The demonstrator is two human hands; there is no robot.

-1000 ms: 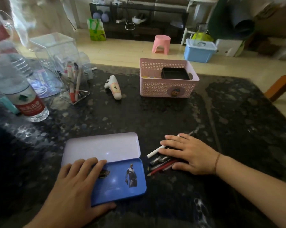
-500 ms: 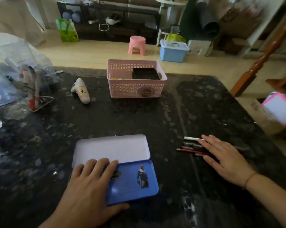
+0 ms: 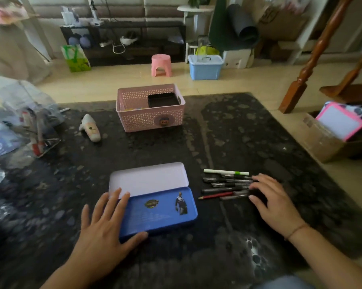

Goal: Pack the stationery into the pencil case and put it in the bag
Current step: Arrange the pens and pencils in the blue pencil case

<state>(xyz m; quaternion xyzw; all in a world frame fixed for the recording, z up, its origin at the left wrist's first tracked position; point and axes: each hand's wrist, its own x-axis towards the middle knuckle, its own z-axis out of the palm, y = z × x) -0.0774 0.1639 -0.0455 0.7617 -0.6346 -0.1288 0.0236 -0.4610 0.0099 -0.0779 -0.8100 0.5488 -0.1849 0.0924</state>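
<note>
On dark mottled table (image 3: 238, 132): blue tin pencil case (image 3: 155, 197), hinged open, tray empty. Left hand (image 3: 105, 226) flat, steadying it. Loose row of pens and pencils (image 3: 223, 185) just beside; right hand (image 3: 273, 203) spread over their ends, gripping nothing. Nothing packed; bag unidentified.

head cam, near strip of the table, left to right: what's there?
left hand → open pencil case → row of pens → right hand
</note>
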